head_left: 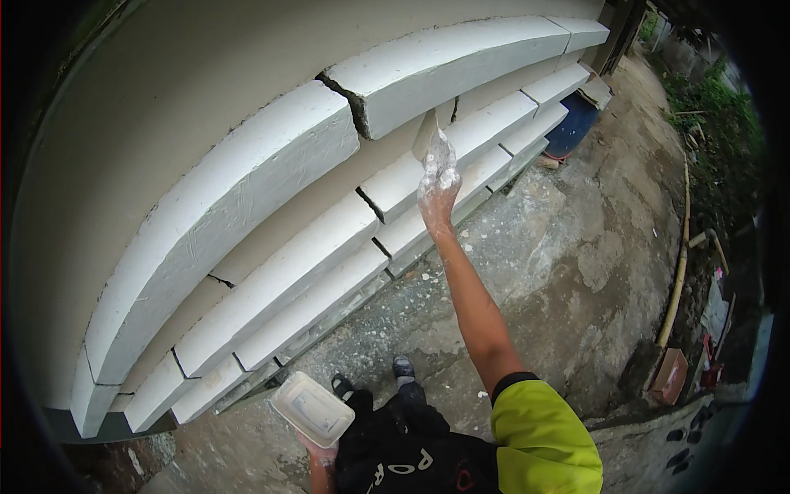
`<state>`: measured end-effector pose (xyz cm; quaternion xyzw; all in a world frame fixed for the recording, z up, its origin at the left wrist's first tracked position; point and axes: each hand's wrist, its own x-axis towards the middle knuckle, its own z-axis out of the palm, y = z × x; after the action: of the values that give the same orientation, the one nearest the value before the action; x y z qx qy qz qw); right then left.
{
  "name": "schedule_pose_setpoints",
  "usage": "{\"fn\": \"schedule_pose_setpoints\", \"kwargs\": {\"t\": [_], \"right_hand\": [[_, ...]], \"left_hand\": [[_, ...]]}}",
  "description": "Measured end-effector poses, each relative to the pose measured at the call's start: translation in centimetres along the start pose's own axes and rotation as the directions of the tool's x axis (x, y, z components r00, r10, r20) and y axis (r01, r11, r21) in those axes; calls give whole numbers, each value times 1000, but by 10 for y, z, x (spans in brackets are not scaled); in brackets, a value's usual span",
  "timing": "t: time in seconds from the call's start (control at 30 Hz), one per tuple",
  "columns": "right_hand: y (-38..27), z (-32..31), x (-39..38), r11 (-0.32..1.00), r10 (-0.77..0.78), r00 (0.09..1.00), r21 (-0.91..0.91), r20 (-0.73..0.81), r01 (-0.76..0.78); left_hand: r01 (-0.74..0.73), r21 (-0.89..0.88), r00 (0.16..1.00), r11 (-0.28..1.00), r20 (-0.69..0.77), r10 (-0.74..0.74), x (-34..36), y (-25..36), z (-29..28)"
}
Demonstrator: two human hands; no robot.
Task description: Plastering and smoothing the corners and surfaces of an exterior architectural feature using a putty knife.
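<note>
Right hand (438, 183), white with plaster, closed on a putty knife (427, 134) pressed to the wall (164, 90) under a ledge (444, 66). Left hand (322, 452) grips a plastic tub (312, 408) low, well apart.

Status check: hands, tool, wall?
Right hand, paste-covered, presses a putty knife to the recessed band under the top white moulding. Left hand holds a rectangular plastic tub. Nothing obstructing.

A pale putty knife (429, 132) points up against the far white moulding; a shallow clear plastic tub (312, 408), putty-smeared, sits tilted near left.
</note>
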<state>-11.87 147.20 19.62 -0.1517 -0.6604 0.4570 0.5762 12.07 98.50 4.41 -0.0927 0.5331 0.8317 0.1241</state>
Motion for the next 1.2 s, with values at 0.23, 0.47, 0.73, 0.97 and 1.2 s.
{"fn": "schedule_pose_setpoints", "kwargs": {"t": [0.23,0.47,0.73,0.97,1.2], "right_hand": [[-23,28,9,839,506,826,-363,246,-406],[-43,36,-75,956,1,947,277,322,-95],[-68,88,-167,979,54,799,125,599,-160],[-137,69,-153,871,346,814,164,467,-463],[-136,89,-184,980,-122,854,195,505,24]], "left_hand": [[-204,596,978,776,82,194,-25,-14,-22],[187,-504,943,843,-147,-297,-21,-5,-5],[186,-499,955,847,-113,-276,-12,4,-29],[152,-492,971,857,-87,-222,-3,34,-44],[159,-507,971,847,-75,-227,16,47,-40]]}}
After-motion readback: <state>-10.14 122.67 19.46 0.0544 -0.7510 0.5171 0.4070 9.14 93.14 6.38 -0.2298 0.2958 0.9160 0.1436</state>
